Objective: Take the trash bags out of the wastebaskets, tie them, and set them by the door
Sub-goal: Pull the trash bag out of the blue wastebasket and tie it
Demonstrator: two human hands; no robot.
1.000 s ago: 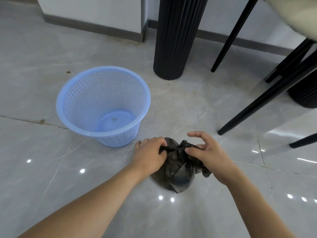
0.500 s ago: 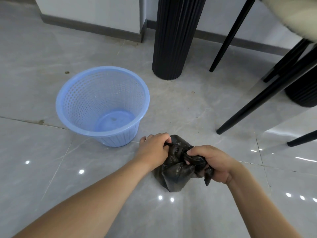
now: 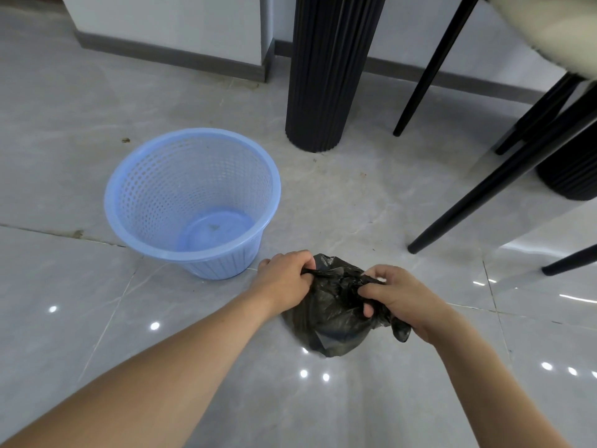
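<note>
On glossy grey tile, crinkled black trash bag (image 3: 332, 318), left hand (image 3: 284, 279) and right hand (image 3: 400, 302) gripping its twisted ends, perforated blue wastebasket (image 3: 145, 202) beside

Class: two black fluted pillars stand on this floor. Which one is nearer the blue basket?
The tall pillar at top centre, just behind and right of the basket. The other pillar sits far right, behind the chair legs, mostly cut off.
</note>
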